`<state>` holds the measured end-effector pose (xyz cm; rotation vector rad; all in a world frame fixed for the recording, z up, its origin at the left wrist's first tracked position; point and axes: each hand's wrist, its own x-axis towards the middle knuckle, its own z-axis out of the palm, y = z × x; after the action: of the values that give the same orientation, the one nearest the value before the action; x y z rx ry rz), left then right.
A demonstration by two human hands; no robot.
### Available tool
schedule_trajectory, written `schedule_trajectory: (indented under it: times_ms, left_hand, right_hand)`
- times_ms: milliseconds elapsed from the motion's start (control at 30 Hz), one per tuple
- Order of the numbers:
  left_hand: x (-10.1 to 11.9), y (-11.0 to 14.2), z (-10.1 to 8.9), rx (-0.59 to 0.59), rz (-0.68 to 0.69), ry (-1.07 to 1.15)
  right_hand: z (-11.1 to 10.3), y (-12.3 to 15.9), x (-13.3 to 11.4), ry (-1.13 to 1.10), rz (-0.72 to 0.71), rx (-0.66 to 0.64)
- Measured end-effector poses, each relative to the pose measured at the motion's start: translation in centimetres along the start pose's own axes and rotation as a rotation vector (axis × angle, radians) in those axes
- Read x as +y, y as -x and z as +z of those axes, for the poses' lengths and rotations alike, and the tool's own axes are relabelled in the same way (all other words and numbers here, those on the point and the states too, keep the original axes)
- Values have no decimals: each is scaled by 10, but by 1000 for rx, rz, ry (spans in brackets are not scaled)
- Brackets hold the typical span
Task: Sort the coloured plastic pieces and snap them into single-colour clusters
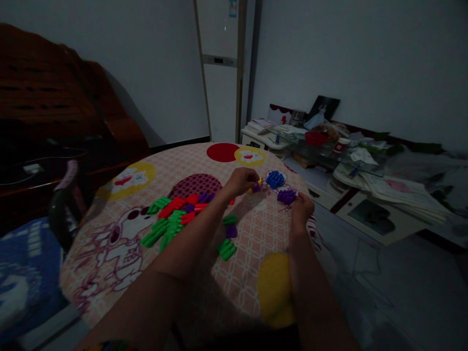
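Left hand pinching a small purple plastic block; right hand touching a ridged purple plastic cluster, grip indeterminable; ridged blue plastic cluster between and beyond both hands.

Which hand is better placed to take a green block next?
Likely the left hand, nearer the green blocks, though it seems to hold a purple piece; the right hand is farther off, at the purple cluster.
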<state>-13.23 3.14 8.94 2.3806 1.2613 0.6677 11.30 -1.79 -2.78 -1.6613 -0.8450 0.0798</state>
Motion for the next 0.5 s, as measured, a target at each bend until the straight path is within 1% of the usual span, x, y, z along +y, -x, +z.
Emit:
schedule_trajectory:
  times_ms: [100,167,233,333,500]
  left_hand:
    - [25,-8,38,-21,125,-16]
    - [35,-14,61,-31,190,-62]
    - [41,-20,78,-42,248,-96]
    - [45,-26,92,-55,289,-110]
    - [47,-29,98,-99,325,-150]
  right_hand:
    - [0,0,-2,6,5,7]
    - [0,-1,-3,17,5,15]
    - [-1,-1,-4,15,-2,18]
    - [-2,0,-6,-9,-14,8]
    - [-4,1,-9,0,-15,-9]
